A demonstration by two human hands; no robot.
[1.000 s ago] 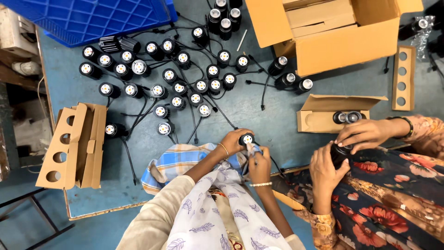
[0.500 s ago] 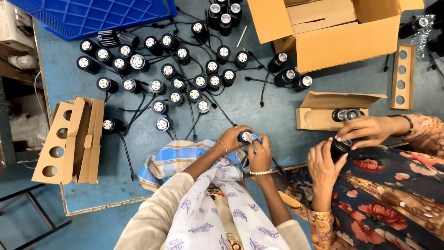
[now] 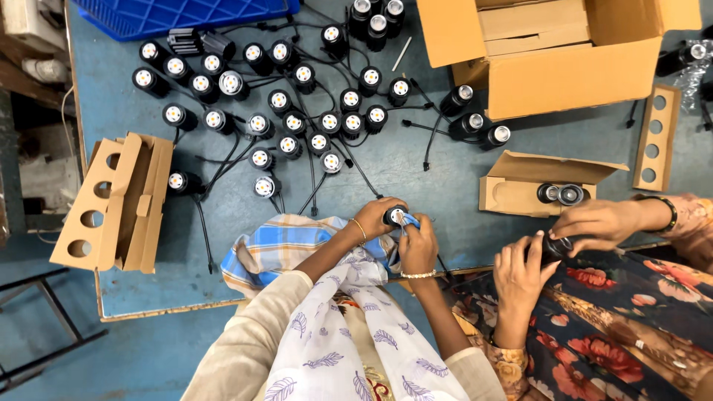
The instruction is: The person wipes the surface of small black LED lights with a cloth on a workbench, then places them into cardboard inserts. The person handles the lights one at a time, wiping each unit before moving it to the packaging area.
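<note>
My left hand (image 3: 379, 217) grips a small black cylindrical spotlight (image 3: 394, 216) at the near edge of the blue table (image 3: 386, 167). My right hand (image 3: 418, 247) presses a blue checked cloth (image 3: 278, 249) against the light's face. The cloth trails down over the table edge toward my lap. Many more black spotlights (image 3: 286, 104) with trailing wires stand grouped on the table beyond my hands.
A co-worker's two hands (image 3: 564, 238) at the right hold another black light. A small open carton (image 3: 535, 186) holds two lights. A big cardboard box (image 3: 549, 52) sits at the back right, a blue crate (image 3: 178, 13) at the back left, and holed cardboard inserts (image 3: 111, 204) at the left and right (image 3: 655, 137).
My hands have stayed on the spotlight, with the cloth shifting slightly over its face. The co-worker's hands moved a little on their light.
</note>
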